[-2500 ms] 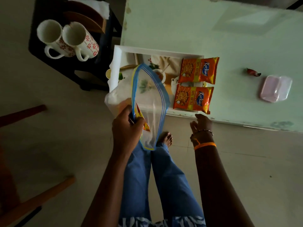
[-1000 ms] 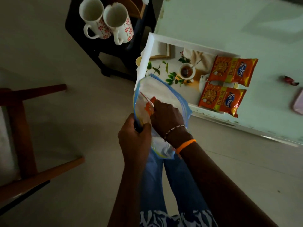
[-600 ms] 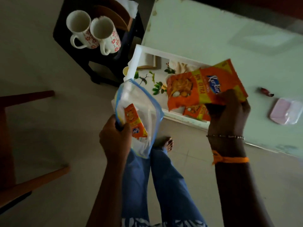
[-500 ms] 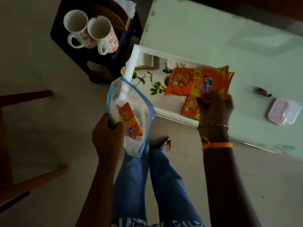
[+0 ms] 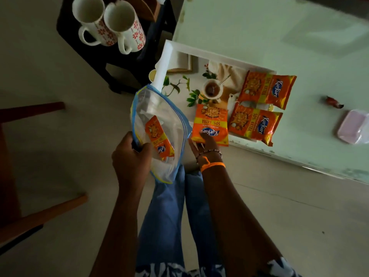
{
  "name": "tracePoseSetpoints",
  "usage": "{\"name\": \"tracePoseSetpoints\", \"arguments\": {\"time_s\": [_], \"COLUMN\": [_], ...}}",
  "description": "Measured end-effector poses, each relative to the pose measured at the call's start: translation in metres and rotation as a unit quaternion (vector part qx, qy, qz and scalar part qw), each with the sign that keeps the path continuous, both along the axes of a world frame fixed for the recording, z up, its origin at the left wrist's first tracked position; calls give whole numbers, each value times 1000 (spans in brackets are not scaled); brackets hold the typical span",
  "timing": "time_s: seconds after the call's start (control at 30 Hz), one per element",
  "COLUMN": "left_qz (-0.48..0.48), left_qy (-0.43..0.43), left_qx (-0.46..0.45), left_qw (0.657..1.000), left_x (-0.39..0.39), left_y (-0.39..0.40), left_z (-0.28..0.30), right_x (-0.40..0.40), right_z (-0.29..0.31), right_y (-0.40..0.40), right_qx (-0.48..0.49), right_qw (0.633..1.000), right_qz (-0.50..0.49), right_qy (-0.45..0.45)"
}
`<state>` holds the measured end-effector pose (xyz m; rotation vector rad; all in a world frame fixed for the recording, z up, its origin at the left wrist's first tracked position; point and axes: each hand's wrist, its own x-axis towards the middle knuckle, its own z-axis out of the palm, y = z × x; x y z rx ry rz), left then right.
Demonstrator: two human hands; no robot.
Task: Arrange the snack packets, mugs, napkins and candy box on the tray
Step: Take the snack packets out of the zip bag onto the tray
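**Third packet on the tray, one left in the bag**

The left hand (image 5: 130, 156) is clenched on the rim of a clear zip bag (image 5: 159, 132) with a blue seal, holding it open beside the near left corner of the tray; inside it one orange snack packet (image 5: 158, 136) stands tilted. The right hand (image 5: 206, 143), with a beaded bracelet and an orange thread at the wrist, has its fingers on the near edge of a Kurkure packet (image 5: 210, 124) that lies flat on the white tray (image 5: 165, 56); whether it grips the packet or merely presses it I cannot tell. That packet sits at the tray's near edge, just left of two more Kurkure packets; the nearer one (image 5: 254, 124) almost touches it and hangs over the tray's near rim; the farther one (image 5: 266, 90) lies just behind, its end over the right rim. The tray's printed floor shows a teacup and leaves; it rests at the corner of a pale green table (image 5: 259, 27). Farther right on the table lie a red wrapped candy (image 5: 333, 101) and, near it, a pink lidded box (image 5: 352, 126). Two white mugs (image 5: 111, 23) with red flowers stand touching on a dark stool (image 5: 127, 58) left of the table; blue trouser legs show below.
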<state>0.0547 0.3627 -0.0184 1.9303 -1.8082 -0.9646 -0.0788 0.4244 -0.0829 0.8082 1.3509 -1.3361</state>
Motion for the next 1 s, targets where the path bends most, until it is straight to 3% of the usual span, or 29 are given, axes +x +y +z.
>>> {"name": "tracePoseSetpoints", "arguments": {"time_s": [0.07, 0.17, 0.27, 0.33, 0.4, 0.5, 0.6, 0.73, 0.9, 1.0], "left_qz": [-8, -15, -10, -7, -13, -25, -22, -13, -2, -19], "left_qy": [0, 9, 16, 7, -3, 16, 70, 78, 27, -9], "left_qx": [-1, 3, 15, 23, 19, 2, -24, -49, -43, -38], "left_qw": [1000, 1000, 1000, 1000, 1000, 1000, 997, 996, 999, 999], "left_x": [2, 5, 9, 13, 15, 20, 26, 32, 30, 17], "left_y": [1, 2, 4, 5, 7, 12, 15, 13, 4, -3], "left_z": [0, 2, 5, 7, 10, 20, 30, 39, 37, 34], "right_x": [-2, -8, -3, 7, 21, 41, 57, 66, 72, 59], "right_z": [2, 15, 37, 67, 87, 72, 32, 5, 20, 44], "right_y": [-1, 4, 7, -1, -12, -41, -69, -90, -91, -81], "right_qx": [5, 89, 167, 96, 6, -29, 10, 43, 20, 11], "right_qw": [999, 987, 940, 874, 791, 698, 619, 597, 551, 560], "right_qz": [-11, 131, 197, 232, 365, 614, 741, 757, 736, 694], "right_qy": [-38, -19, 222, 415, 492, 366, 260, 262, 393, 453]}}
